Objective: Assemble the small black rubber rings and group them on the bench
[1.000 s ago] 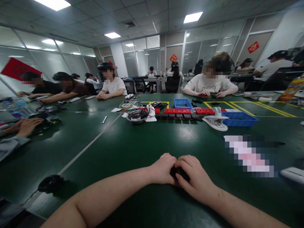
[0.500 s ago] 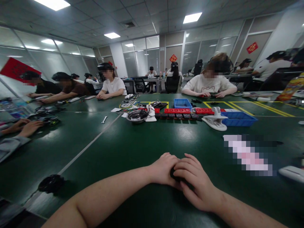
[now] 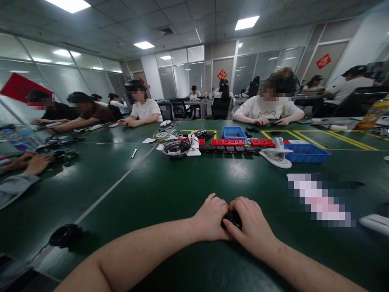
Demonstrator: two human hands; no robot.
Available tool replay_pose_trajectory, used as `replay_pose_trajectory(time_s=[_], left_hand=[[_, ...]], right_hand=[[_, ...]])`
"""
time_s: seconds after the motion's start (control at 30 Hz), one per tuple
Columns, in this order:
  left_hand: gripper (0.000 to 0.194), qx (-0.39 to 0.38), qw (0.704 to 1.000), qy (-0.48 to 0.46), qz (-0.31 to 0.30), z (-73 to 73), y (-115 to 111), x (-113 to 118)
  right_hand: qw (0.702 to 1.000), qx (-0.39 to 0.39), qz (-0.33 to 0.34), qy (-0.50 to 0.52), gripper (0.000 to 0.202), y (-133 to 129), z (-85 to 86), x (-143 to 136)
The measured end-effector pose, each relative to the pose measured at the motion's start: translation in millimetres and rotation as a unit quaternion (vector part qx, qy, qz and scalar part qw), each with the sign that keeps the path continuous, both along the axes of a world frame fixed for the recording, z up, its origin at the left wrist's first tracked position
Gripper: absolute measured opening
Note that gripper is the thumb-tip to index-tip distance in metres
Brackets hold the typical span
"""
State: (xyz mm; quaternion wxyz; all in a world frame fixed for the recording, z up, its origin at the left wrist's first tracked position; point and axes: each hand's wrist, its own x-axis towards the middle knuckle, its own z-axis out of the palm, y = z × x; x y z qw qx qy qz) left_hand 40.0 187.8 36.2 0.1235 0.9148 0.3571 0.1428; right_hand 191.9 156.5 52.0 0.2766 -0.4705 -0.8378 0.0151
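Between my hands, low over the green table (image 3: 146, 198), is a small glossy black rounded object (image 3: 234, 219); its exact kind I cannot make out. My left hand (image 3: 209, 219) is closed against its left side, and the far fingers are partly hidden. From the right, my right hand (image 3: 251, 223) curls over the object, with the thumb across its near side and the fingers on its far edge.
A black coiled item (image 3: 65, 236) lies at the left. Farther off are a wrench (image 3: 134, 153), a metal bowl (image 3: 174, 150) with cables, red power strips (image 3: 227, 142), a white clamp base (image 3: 277, 156) and a blue bin (image 3: 308, 153). A co-worker's hands (image 3: 38, 162) are at left.
My right hand has shifted and its thumb and fingers have closed more tightly around the black object, which now shows more between my hands. My left hand stays nearly in place.
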Motion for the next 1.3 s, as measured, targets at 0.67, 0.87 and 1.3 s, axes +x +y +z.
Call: replay_pose_trajectory(time_s=[0.67,0.87,1.3], left_hand=[[0.032,-0.023,0.994,0.001,-0.109,2.5,15,-3],[0.047,-0.038,0.995,-0.002,-0.090,1.4,13,-3],[0.061,-0.002,0.999,-0.015,-0.037,-0.1,5,0]], right_hand=[[0.972,0.029,0.232,0.032,0.016,-11,12.1,4],[0.976,0.025,0.208,0.065,0.022,-10,13.2,6],[0.997,-0.001,0.068,0.047,0.020,-4,2.3,4]])
